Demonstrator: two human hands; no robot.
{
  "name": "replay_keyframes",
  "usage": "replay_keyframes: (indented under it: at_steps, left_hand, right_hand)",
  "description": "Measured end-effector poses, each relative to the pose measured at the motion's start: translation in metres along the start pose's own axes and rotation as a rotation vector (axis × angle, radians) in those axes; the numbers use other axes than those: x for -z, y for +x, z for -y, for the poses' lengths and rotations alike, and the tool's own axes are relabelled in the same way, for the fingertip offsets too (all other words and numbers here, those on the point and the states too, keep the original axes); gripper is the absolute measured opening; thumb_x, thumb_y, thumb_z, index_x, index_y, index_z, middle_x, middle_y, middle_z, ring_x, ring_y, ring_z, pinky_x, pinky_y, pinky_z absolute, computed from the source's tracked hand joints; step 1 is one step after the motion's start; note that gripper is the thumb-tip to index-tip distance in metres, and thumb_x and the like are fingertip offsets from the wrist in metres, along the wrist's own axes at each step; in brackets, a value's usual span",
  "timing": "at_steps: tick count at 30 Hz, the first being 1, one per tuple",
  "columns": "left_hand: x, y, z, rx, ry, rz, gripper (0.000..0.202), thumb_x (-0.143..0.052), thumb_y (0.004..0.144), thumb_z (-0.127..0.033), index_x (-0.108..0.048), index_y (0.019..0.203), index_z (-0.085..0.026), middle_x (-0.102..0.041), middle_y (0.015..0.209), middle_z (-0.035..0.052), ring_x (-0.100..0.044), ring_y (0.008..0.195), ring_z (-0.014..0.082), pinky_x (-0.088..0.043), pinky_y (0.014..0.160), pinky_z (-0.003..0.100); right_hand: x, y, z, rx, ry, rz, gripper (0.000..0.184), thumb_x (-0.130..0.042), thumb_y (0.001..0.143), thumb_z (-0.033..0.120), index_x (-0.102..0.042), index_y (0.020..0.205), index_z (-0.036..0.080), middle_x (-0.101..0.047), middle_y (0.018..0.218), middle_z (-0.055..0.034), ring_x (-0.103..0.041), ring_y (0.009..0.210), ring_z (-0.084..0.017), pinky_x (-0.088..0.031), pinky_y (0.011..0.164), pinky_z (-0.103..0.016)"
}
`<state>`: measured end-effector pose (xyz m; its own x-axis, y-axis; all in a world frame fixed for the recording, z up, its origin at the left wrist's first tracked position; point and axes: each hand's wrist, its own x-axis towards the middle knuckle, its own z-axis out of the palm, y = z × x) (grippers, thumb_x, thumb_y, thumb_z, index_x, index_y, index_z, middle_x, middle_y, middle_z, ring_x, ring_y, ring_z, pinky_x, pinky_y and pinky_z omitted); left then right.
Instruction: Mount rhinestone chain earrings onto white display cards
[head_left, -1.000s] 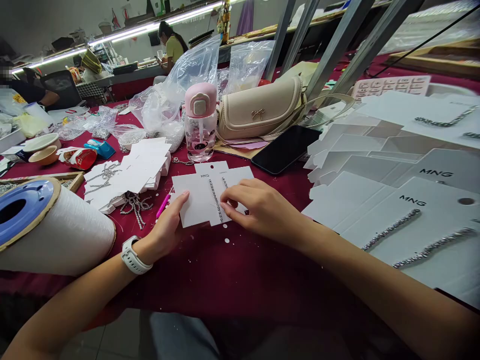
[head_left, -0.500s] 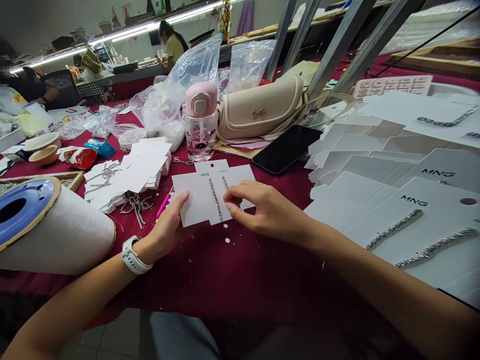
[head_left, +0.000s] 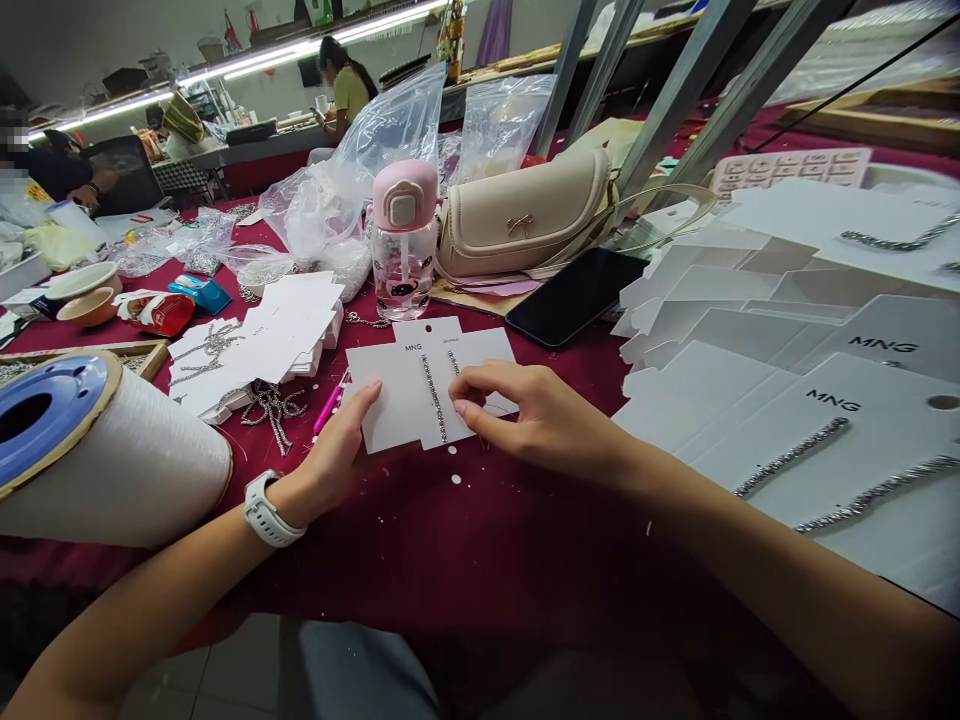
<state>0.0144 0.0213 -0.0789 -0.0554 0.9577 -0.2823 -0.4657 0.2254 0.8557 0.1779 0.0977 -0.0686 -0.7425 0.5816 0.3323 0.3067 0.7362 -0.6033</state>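
- Centrally, back from the near edge of the table (head_left: 450, 550), the left hand (head_left: 337, 440) grips the white card (head_left: 390, 400), thumb on top.
- At the right strand (head_left: 453, 362), the nearer right hand (head_left: 525, 405) curls its fingers almost together; whether they pinch is hidden.
- Both strands (head_left: 433, 398) point toward that edge.
- "MNG" marks this card and the stacked cards (head_left: 697, 410) rightward; smaller print is illegible.

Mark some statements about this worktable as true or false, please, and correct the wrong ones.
1. The left-hand grip holds a white card. True.
2. The right-hand grip touches the pink-lidded bottle. False: it is at the white card.
3. The watch is on the right wrist. False: it is on the left.
4. The spool shows a blue end. True.
5. The black phone lies on the beige bag. False: it lies in front.
6. The bottle stands upright. True.
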Motion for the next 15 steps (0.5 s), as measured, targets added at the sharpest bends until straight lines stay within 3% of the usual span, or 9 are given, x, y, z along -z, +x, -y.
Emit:
replay_keyframes:
  at_steps: [15]
  left_hand:
    - [-0.0004,-0.001,0.0001,0.008,0.014,-0.036,0.028,-0.043,0.084,-0.033,-0.06,0.101,-0.018,-0.064,0.098,0.0053,-0.06,0.088,0.0213,-0.05,0.079,0.035]
  right_hand:
    - [-0.0017,0.0008,-0.0021,0.001,-0.04,-0.001,0.01,-0.045,0.073,0.016,-0.053,0.068,0.017,-0.057,0.065,-0.0007,-0.05,0.061,-0.011,-0.039,0.058,-0.023]
